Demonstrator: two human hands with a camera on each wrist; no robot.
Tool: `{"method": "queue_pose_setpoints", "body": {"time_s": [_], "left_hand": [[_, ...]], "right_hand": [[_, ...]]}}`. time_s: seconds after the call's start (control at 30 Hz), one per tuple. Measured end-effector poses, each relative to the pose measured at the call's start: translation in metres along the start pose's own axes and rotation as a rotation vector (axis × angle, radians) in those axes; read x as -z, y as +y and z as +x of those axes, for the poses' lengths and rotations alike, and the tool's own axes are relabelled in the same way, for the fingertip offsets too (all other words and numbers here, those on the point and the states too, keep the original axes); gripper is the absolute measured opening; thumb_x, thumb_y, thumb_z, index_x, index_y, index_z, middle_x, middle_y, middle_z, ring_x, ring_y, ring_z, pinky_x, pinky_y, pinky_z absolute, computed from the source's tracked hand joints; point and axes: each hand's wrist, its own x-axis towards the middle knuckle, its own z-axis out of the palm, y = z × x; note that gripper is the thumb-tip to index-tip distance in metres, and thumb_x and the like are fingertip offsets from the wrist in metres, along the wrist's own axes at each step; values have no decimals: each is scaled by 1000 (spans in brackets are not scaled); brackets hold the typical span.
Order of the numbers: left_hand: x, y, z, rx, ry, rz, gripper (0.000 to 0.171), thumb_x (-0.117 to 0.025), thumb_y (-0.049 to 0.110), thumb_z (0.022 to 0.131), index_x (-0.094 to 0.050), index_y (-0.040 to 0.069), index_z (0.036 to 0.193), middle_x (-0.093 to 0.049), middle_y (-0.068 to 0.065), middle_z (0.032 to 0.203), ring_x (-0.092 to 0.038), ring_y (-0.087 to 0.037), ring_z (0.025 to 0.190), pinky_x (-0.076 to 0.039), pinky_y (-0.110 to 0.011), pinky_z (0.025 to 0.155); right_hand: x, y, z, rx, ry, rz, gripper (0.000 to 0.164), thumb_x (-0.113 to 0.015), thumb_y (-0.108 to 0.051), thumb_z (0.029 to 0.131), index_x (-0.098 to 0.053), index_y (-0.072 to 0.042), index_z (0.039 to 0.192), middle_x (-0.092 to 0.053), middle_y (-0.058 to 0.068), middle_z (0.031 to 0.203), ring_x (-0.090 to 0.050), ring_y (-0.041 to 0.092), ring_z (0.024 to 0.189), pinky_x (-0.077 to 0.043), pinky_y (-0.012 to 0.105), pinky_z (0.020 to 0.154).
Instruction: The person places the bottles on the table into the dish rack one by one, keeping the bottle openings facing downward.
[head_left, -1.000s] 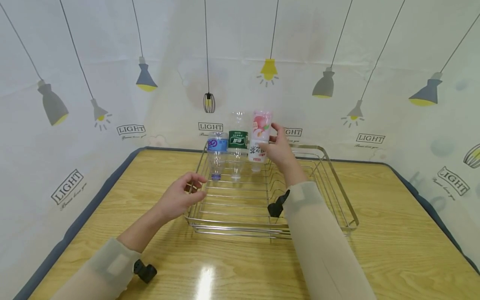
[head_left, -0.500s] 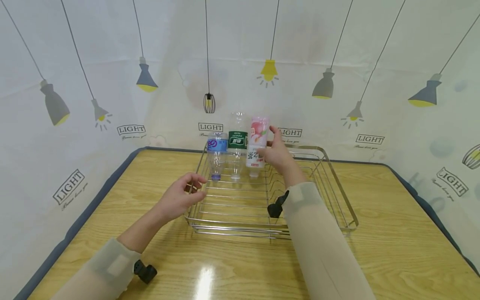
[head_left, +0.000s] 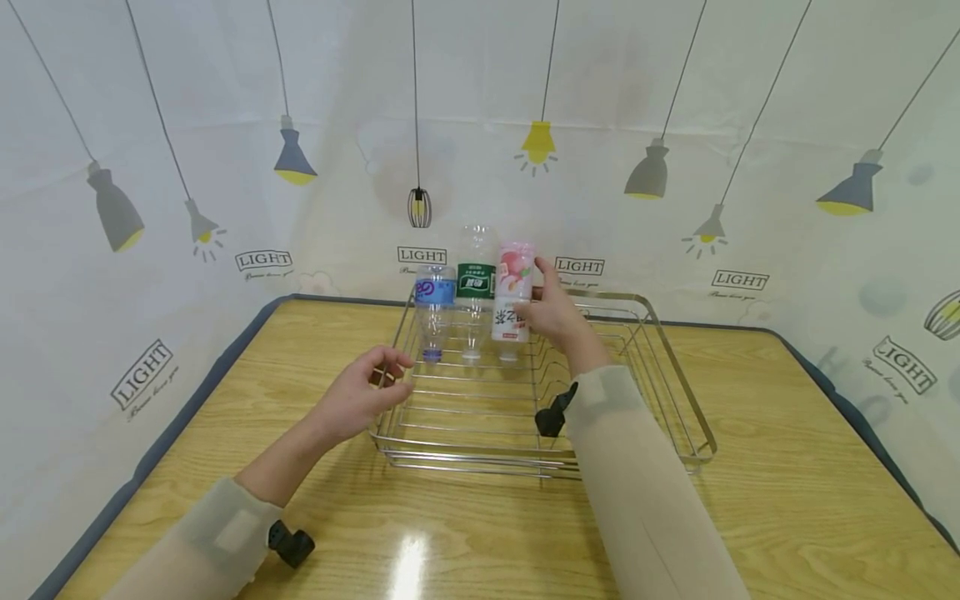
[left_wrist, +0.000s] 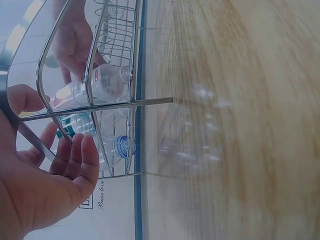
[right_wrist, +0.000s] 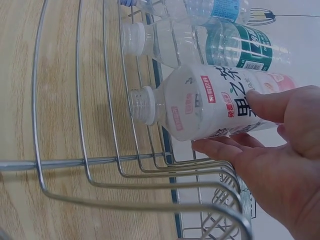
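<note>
My right hand (head_left: 558,312) holds a pink and white peach-drink bottle (right_wrist: 210,102) between thumb and fingers. The bottle is upside down, its neck (right_wrist: 143,106) at the bottom wires of the metal rack (head_left: 465,408). Left of it, a clear bottle with a green label (head_left: 476,281) stands inverted. Beyond that is a shorter inverted bottle with a blue label (head_left: 435,292) and a purple-blue cap. My left hand (head_left: 360,393) is at the rack's left rim with loosely bent fingers and no bottle in it; whether it touches the rim is unclear.
The rack has wavy divider wires (head_left: 555,367) right of its middle and a flat raised rim (head_left: 686,392). It stands on a wood-grain table (head_left: 787,467). A lamp-printed cloth (head_left: 480,100) hangs close behind the bottles.
My right hand has lowered the peach-drink bottle and shifted it slightly left, beside the green-labelled bottle. The left hand and the other two bottles have stayed in place.
</note>
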Motion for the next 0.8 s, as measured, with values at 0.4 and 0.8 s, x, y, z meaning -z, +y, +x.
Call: {"method": "queue_pose_setpoints", "body": {"time_s": [0.4,0.8], "left_hand": [[-1,1,0,8,-5,0,34,-70,17,105,-62,4,135,-57,-13,118,-55,-26,104,-51,-35,83],[-1,1,0,9,0,3,33,-70,16,106,-62,4,135,-57,-14,119,-55,-26,104,-50,-35,83]], "right_hand": [[2,-1,-3,-43,49,-38,92,-66,-5,108,-12,-34,177,-38,20,174,-57,42,146,-53,56,119],[3,-4,-3,-58,74,-57,86,-66,-6,108,-20,-29,176,-44,21,170,-59,42,144,-55,58,117]]}}
